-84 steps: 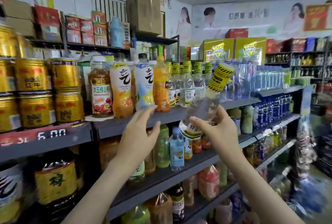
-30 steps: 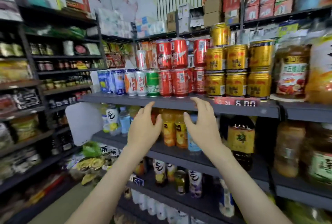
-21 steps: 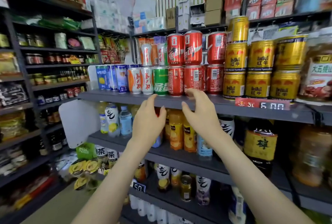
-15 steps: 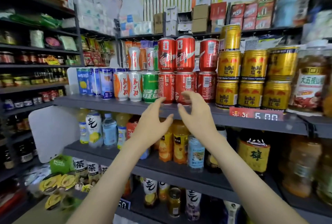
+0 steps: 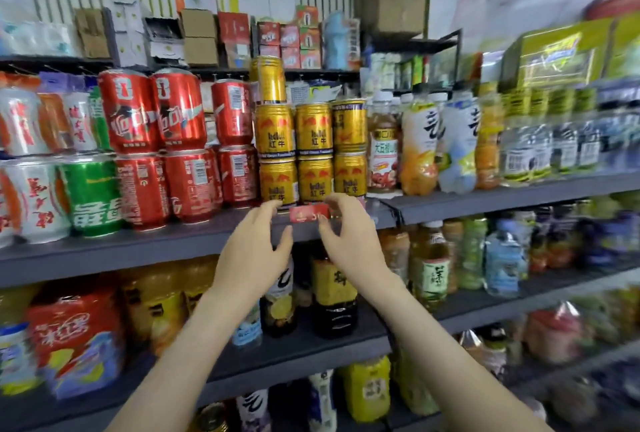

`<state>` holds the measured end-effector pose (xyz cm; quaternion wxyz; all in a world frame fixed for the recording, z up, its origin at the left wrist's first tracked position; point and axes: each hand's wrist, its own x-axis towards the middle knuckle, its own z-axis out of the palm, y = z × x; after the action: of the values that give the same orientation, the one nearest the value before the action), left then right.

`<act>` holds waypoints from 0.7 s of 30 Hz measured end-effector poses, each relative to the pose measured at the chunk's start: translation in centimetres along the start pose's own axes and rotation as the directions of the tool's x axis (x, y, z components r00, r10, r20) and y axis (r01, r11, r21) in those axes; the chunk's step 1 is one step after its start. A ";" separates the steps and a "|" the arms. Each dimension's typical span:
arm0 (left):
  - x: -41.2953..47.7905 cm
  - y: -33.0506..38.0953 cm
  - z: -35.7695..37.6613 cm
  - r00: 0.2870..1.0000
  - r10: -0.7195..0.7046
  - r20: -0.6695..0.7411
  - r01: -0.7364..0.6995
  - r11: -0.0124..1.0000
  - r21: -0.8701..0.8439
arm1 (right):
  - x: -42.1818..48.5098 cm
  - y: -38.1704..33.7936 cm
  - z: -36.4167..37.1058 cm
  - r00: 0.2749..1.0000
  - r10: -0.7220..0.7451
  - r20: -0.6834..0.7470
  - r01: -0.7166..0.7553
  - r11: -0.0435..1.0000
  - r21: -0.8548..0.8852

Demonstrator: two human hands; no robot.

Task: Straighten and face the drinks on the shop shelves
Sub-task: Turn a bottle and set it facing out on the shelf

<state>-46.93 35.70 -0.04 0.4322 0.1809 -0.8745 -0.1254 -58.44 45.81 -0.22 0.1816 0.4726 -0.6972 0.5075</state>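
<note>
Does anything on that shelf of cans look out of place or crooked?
Yes. One gold can stands alone as a third tier above the two-high gold stack. Several red cans show barcodes rather than logos, and the top right gold can is turned partly away.

gold cans [image 5: 313,154] packed tight, shelf front [image 5: 156,244] free

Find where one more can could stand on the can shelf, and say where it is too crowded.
Free: the narrow grey front strip before the red cans, and the tops of the two gold stacks right of the tall gold can. Crowded: cans stand packed side by side, and the bottles further right likewise.
</note>
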 end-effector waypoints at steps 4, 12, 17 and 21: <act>1.0 3.0 2.3 0.997 0.069 0.017 -0.068 0.997 -0.041 | 0.1 2.7 -3.2 0.993 0.062 -0.102 -0.068 0.996 -0.062; 4.4 7.5 7.0 0.994 0.105 0.024 -0.101 0.988 -0.120 | 4.1 7.7 -9.5 0.943 0.046 -0.329 -0.088 0.990 -0.114; 8.0 12.2 11.9 0.999 0.037 -0.007 -0.038 0.980 -0.193 | 6.1 12.9 -14.2 0.928 0.048 -0.370 -0.089 0.991 -0.096; 11.8 16.1 16.2 0.994 -0.112 0.001 0.109 0.962 -0.251 | 6.6 17.0 -17.1 0.944 -0.006 -0.330 -0.030 0.994 -0.104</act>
<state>-69.89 46.25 4.77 0.4496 0.1740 -0.8374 -0.2576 -79.90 58.35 2.70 0.3178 0.3661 -0.6861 0.5425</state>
